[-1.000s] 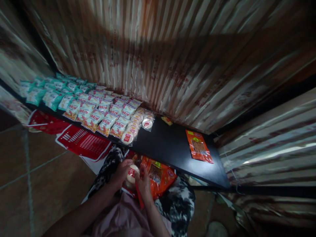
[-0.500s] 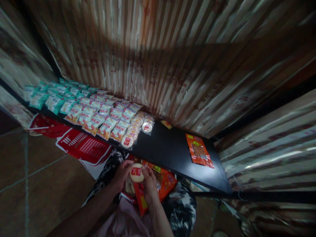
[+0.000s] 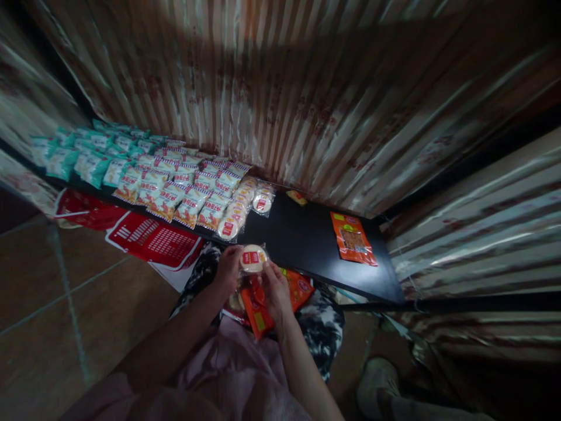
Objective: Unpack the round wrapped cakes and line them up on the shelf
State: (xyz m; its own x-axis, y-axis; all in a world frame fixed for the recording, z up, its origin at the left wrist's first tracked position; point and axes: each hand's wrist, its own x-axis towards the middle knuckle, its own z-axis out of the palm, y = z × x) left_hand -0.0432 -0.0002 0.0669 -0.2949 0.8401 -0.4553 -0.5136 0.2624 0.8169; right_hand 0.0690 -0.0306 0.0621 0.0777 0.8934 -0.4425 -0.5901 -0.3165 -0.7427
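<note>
My left hand (image 3: 228, 270) and my right hand (image 3: 275, 290) together hold a round pale snack in clear wrap with a red label (image 3: 253, 258), raised at the front edge of a black shelf (image 3: 302, 240). Both hands are closed on it. Under my hands, on my lap, lie orange snack packets (image 3: 294, 289) and more round wrapped snacks (image 3: 236, 302). On the shelf, a column of the same round snacks (image 3: 236, 215) runs to the back, with a short second column (image 3: 263, 202) beside it.
Rows of red-and-white packets (image 3: 184, 193) and teal packets (image 3: 87, 158) cover the shelf's left part. A lone orange packet (image 3: 353, 240) and a small yellow item (image 3: 297, 197) lie further right. Corrugated metal walls (image 3: 307, 99) stand behind. Red flat cartons (image 3: 153, 241) lie on the tiled floor.
Both hands have lifted the round wrapped snack from my lap up toward the shelf's front edge.
</note>
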